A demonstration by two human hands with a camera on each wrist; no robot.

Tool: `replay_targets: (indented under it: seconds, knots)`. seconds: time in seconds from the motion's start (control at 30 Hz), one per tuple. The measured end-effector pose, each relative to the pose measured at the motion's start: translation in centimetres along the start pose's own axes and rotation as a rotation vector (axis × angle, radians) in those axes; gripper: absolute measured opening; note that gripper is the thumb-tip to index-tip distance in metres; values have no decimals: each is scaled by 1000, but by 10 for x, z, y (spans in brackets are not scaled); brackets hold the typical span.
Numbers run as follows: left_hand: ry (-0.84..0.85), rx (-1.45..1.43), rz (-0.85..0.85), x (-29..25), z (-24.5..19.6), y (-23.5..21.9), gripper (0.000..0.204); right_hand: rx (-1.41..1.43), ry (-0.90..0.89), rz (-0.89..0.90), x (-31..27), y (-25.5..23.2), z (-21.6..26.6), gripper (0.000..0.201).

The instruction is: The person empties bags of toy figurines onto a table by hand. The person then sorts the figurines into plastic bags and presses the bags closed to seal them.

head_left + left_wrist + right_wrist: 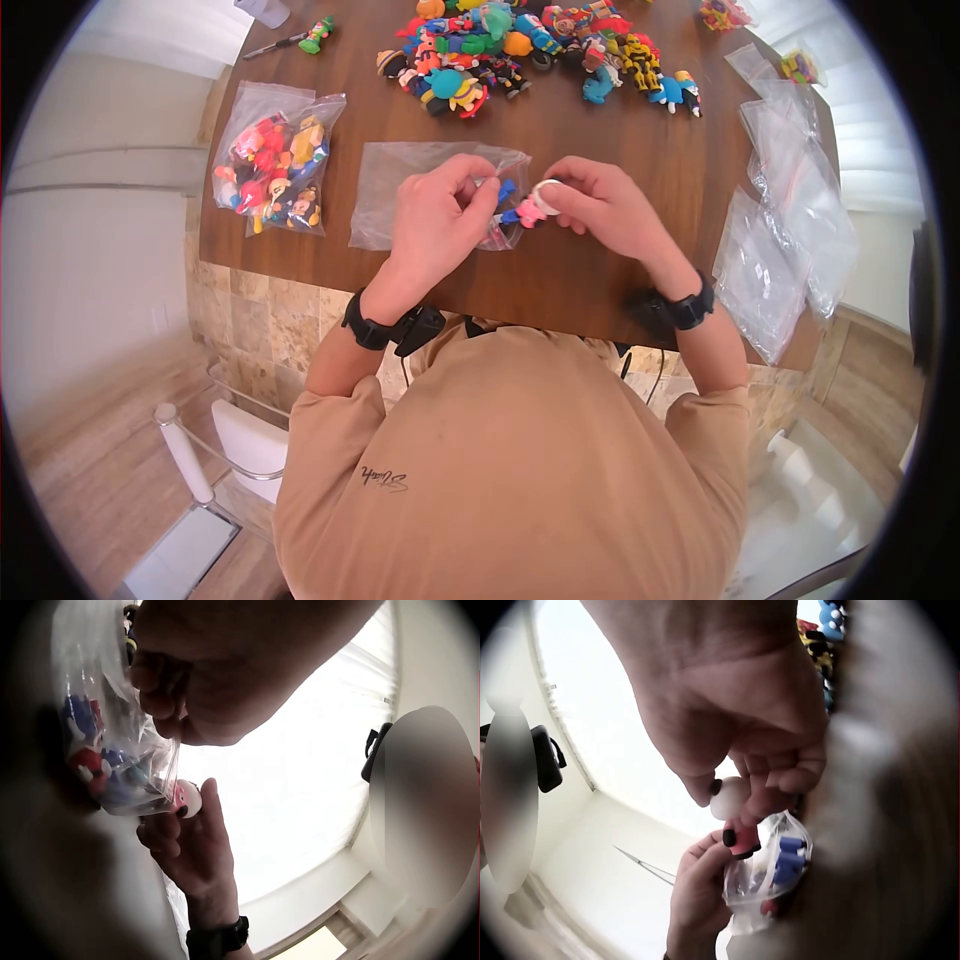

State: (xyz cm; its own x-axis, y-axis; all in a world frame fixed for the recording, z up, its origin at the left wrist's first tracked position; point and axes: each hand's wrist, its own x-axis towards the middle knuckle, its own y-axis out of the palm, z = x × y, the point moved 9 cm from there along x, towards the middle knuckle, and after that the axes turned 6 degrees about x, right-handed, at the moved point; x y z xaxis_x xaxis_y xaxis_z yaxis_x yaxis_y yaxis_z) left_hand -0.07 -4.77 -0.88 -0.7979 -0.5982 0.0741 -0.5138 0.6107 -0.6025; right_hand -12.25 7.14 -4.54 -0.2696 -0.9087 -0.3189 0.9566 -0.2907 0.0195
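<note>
My left hand [440,212] pinches the edge of a clear plastic bag [376,205] lying across the table. Inside the bag are small toy figures, with blue pieces [789,862] and red-and-white pieces [91,763] showing through the plastic. Between thumb and fingers, my right hand [612,208] pinches a small toy figure [531,212] by its round white head. Its pink body with dark ends [744,836] points toward the bag's mouth, right at the plastic rim.
On the left of the wooden table [640,150] lies a filled bag of figures [270,165]. A heap of colourful toys [500,45] spreads along the back. Flat plastic bags [790,200] overlap at the right edge. A pen [275,46] and a green toy [317,36] lie back left.
</note>
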Motion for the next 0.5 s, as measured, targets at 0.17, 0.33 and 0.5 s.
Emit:
replay_targets:
  seconds: [0.17,0.33,0.5]
  knots:
    - [6,41,-26,-5,-16,-11,8,286,-88,49,15,35,1,32]
    - [95,182,-128,-9,-20,-19,7,-224,-153,-170,13,-18,30,27]
    - [398,514,-110,-16,-37,10,4,-896,-596,-574,6,-68,78,37]
